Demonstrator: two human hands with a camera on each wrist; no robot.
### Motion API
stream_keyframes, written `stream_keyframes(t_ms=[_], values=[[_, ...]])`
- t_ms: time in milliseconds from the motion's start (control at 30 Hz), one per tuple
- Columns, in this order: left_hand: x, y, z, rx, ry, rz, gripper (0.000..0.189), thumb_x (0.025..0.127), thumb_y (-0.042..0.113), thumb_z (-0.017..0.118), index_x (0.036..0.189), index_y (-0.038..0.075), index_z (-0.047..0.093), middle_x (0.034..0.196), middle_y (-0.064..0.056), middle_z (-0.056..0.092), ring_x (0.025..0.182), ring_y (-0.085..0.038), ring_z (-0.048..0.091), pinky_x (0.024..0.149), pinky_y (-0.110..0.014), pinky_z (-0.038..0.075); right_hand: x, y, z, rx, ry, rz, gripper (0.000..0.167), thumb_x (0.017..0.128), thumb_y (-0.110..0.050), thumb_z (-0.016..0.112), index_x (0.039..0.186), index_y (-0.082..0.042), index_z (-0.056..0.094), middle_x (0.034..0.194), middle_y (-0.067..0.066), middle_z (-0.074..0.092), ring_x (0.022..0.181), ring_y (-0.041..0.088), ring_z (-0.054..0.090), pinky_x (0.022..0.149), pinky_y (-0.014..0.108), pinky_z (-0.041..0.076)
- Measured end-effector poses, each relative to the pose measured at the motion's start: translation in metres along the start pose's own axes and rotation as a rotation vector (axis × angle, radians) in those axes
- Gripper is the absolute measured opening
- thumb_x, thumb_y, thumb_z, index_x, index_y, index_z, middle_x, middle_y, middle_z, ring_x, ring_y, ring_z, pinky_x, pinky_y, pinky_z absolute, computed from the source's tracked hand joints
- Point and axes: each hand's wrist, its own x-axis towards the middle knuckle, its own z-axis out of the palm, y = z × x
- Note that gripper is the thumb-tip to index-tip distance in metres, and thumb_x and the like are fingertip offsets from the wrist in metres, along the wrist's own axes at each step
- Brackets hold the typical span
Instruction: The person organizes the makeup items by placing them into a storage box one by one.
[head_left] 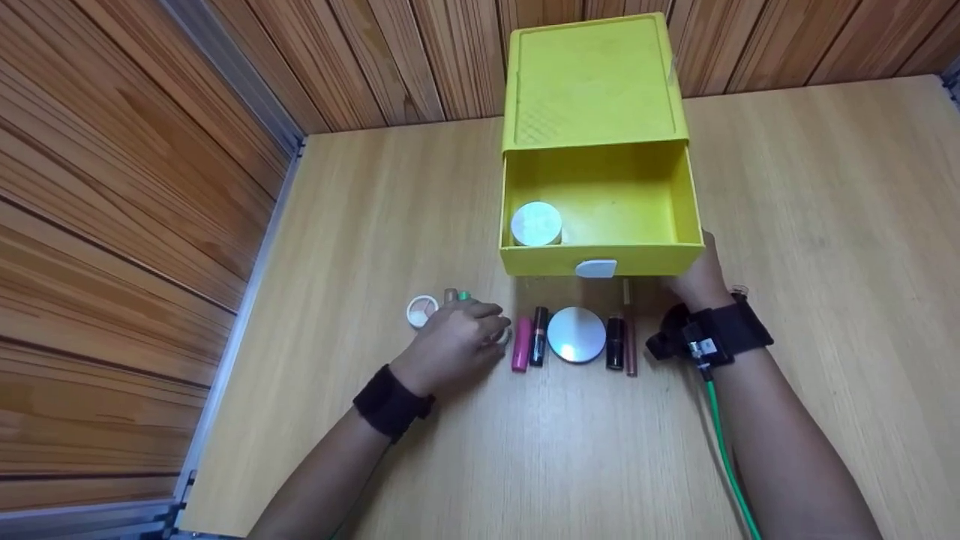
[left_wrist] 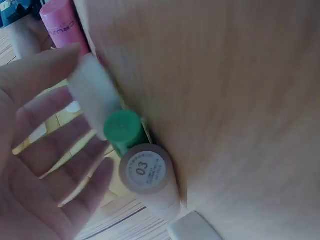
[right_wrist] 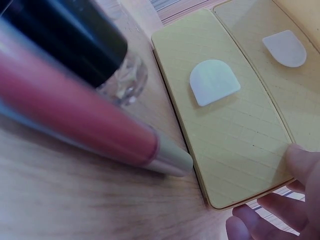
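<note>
My left hand (head_left: 457,341) pinches a white round case (left_wrist: 95,95), thumb at its near edge and fingers along its side; it is blurred in the left wrist view. Beside it stand a green-capped tube (left_wrist: 123,129) and a beige bottle labelled 03 (left_wrist: 145,170). My right hand (head_left: 699,274) grips the right front edge of the yellow drawer box (head_left: 592,90), thumb on its front and fingers along its side. Its upper drawer (head_left: 600,259) is pulled out, with a white-lidded round jar (head_left: 536,223) in the front left corner.
Right of my left hand lie a pink tube (head_left: 521,345), a black lipstick (head_left: 538,336), a silver round compact (head_left: 576,334), another black-capped tube (head_left: 615,341) and a rosy lip gloss (head_left: 631,345). A white-rimmed round case (head_left: 422,310) lies left. Wooden panels (head_left: 112,225) border the table.
</note>
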Motion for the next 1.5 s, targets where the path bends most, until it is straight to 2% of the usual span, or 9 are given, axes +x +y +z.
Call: stream_keyframes(t_ms=[167,467,533,700,867,967,1167,1400,1500], values=[[-0.003,0.003,-0.018,0.011,0.140,0.009,0.027,0.089,0.024,0.073,0.110,0.008,0.073,0.110,-0.010,0.070,0.104,-0.022,0.064,0.093,-0.038,0.049,0.001,-0.001,0.001,-0.028,-0.019,-0.007,0.016,0.074,0.014,0.052,0.089,0.015,0.056,0.070,-0.001,0.051,0.063,0.002,0.044,0.059,0.017,0.037],[0.002,0.011,-0.064,0.077,0.313,0.047,0.022,0.090,0.020,0.069,0.106,0.007,0.075,0.108,-0.011,0.070,0.099,-0.022,0.064,0.088,-0.034,0.051,0.001,0.001,-0.001,-0.035,0.002,-0.078,0.012,0.071,0.017,0.052,0.082,0.015,0.055,0.067,-0.009,0.049,0.062,0.001,0.042,0.058,0.016,0.035],[0.003,0.011,-0.075,0.094,0.343,0.050,0.022,0.089,0.020,0.069,0.106,0.007,0.075,0.108,-0.011,0.069,0.099,-0.022,0.064,0.087,-0.033,0.051,0.001,0.002,-0.001,-0.033,0.003,-0.090,0.013,0.070,0.016,0.052,0.083,0.016,0.056,0.068,-0.006,0.050,0.063,0.000,0.042,0.059,0.016,0.036],[0.006,0.012,-0.103,0.130,0.396,0.058,0.023,0.089,0.019,0.068,0.107,0.005,0.074,0.108,-0.013,0.069,0.094,-0.024,0.064,0.080,-0.034,0.053,-0.002,0.003,-0.001,-0.033,-0.009,-0.051,0.013,0.072,0.017,0.052,0.084,0.014,0.056,0.069,0.001,0.050,0.063,0.001,0.042,0.058,0.017,0.036],[0.019,0.015,-0.126,0.120,0.451,0.095,0.026,0.087,0.018,0.071,0.107,0.002,0.073,0.106,-0.015,0.069,0.090,-0.028,0.063,0.077,-0.038,0.053,-0.005,-0.001,-0.004,-0.038,0.006,-0.033,0.012,0.077,0.017,0.052,0.088,0.015,0.056,0.072,-0.004,0.051,0.066,0.002,0.044,0.062,0.016,0.037],[0.031,0.019,-0.134,0.112,0.468,0.130,0.025,0.088,0.019,0.071,0.106,0.002,0.074,0.106,-0.015,0.069,0.093,-0.028,0.063,0.081,-0.039,0.052,-0.006,-0.003,-0.006,-0.039,0.020,-0.019,0.011,0.079,0.016,0.052,0.089,0.016,0.057,0.072,-0.009,0.050,0.066,0.001,0.044,0.062,0.016,0.037],[0.053,0.024,-0.141,0.116,0.436,0.195,0.025,0.091,0.021,0.067,0.107,0.003,0.074,0.107,-0.013,0.070,0.098,-0.026,0.063,0.086,-0.037,0.051,-0.008,0.002,-0.007,-0.039,0.024,0.022,0.014,0.076,0.016,0.051,0.089,0.014,0.057,0.070,-0.010,0.050,0.064,0.002,0.045,0.060,0.017,0.037],[0.072,0.030,-0.145,0.103,0.433,0.253,0.023,0.091,0.019,0.067,0.105,0.002,0.074,0.106,-0.013,0.070,0.098,-0.025,0.064,0.087,-0.036,0.051,0.000,0.045,0.003,-0.030,0.043,0.016,0.015,0.076,0.015,0.052,0.087,0.009,0.059,0.070,-0.006,0.052,0.064,0.005,0.045,0.061,0.018,0.037],[0.080,0.034,-0.147,0.101,0.428,0.286,0.024,0.092,0.020,0.066,0.105,0.002,0.074,0.106,-0.013,0.070,0.098,-0.026,0.064,0.089,-0.037,0.051,0.001,0.049,0.005,-0.054,0.041,-0.006,0.012,0.078,0.015,0.052,0.086,0.008,0.058,0.071,-0.002,0.051,0.064,0.007,0.044,0.061,0.019,0.036]])
